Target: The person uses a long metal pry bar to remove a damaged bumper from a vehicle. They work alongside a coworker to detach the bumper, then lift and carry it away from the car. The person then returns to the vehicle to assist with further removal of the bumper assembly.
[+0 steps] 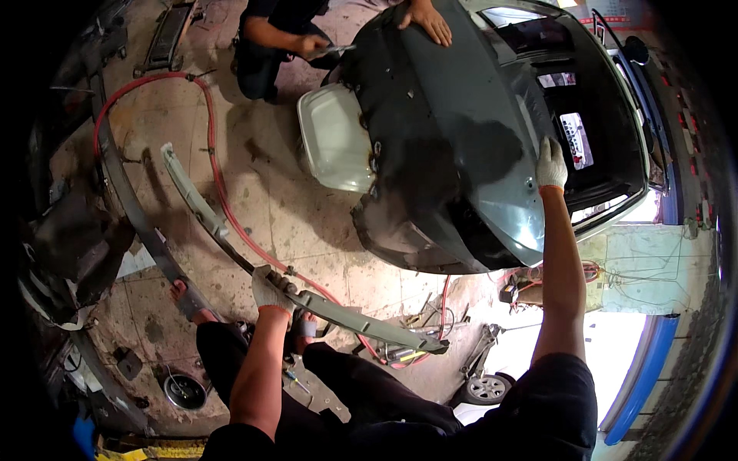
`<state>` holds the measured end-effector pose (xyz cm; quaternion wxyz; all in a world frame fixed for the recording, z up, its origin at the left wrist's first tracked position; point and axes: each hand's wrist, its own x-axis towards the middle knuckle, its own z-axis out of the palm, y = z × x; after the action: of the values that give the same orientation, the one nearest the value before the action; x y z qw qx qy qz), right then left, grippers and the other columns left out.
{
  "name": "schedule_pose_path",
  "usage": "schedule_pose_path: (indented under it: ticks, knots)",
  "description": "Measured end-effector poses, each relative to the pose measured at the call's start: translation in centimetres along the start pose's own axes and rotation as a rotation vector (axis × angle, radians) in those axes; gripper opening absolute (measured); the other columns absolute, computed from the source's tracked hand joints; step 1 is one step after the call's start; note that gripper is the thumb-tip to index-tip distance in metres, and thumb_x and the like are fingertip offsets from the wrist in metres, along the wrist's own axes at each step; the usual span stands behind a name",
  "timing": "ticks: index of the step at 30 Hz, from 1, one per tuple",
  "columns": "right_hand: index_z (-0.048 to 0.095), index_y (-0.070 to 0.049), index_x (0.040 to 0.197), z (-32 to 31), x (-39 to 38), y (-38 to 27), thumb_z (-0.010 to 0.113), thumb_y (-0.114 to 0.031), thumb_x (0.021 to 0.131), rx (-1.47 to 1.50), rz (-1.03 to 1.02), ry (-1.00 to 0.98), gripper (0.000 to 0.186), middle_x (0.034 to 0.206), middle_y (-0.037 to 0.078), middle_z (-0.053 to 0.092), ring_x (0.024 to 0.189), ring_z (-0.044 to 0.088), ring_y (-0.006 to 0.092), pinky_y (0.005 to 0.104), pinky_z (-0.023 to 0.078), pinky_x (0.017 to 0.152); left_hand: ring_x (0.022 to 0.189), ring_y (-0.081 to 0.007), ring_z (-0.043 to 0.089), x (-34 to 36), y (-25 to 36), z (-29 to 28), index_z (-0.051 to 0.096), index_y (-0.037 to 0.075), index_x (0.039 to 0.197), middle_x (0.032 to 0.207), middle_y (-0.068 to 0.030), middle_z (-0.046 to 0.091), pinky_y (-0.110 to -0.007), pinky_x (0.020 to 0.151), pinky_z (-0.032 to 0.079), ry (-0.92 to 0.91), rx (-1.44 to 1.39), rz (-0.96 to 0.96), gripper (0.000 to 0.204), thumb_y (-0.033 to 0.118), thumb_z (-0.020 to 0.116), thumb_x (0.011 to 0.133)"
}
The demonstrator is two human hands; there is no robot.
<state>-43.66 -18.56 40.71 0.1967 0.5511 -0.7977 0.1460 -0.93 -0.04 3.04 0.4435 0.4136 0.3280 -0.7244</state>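
My left hand (271,289), in a pale work glove, is closed around the middle of a long curved metal bar (350,316), grey-white with a dark section, which looks like a bumper reinforcement bar. It is held low, slanting across the picture in front of my legs. My right arm reaches far forward. In a pale glove with an orange cuff, my right hand (551,163) lies on the car (430,100) beside its rear window, fingers stretched out. The car's rear body is dark grey with black patches. A pale, rounded, box-like part (334,138) is at its end.
Across the car, another person has one hand (427,23) on the panel and a tool in the other (311,46). A red hose (211,131) loops over the floor. A long dark strip (127,184), a floor jack (171,37), scattered tools and a wheel (487,389) lie around.
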Motion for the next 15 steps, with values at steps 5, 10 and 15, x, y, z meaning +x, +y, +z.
schedule_pose_path:
  ticks: [5, 10, 15]
  knots:
    - [0.044, 0.000, 0.130, 6.0, -0.6, 4.2, 0.027, -0.065, 0.089, -0.541, 0.396, -0.188, 0.078, 0.128, 0.026, 0.051, 0.120, 0.049, 0.0382, 0.0448, 0.036, 0.100, 0.038, -0.0122, 0.020, 0.2, -1.0, 0.4, 0.026, 0.020, 0.054, 0.048, 0.0051, 0.026, -0.028, 0.040, 0.020, 0.010, -0.063, -0.040, 0.034, 0.027, 0.052, 0.076]
    - [0.043, -0.001, 0.130, 6.7, 0.3, -0.2, 0.029, -0.067, 0.087, -0.604, 0.325, -0.139, 0.080, 0.128, 0.023, 0.051, 0.121, 0.048, 0.0368, 0.0464, 0.032, 0.103, 0.040, -0.0145, 0.018, 1.4, -0.5, -1.6, 0.022, 0.021, 0.053, 0.048, 0.0045, 0.021, -0.031, 0.041, 0.020, 0.004, -0.018, -0.103, 0.038, 0.026, 0.052, 0.075]
    - [0.045, -0.004, 0.130, 10.3, 3.9, -3.0, 0.031, -0.067, 0.086, -0.612, 0.381, -0.055, 0.078, 0.130, 0.022, 0.050, 0.122, 0.047, 0.0367, 0.0493, 0.031, 0.102, 0.039, -0.0130, 0.017, 1.2, -1.1, -0.4, 0.024, 0.021, 0.056, 0.048, 0.0051, 0.020, -0.029, 0.041, 0.016, 0.074, 0.014, -0.029, 0.036, 0.026, 0.052, 0.077]
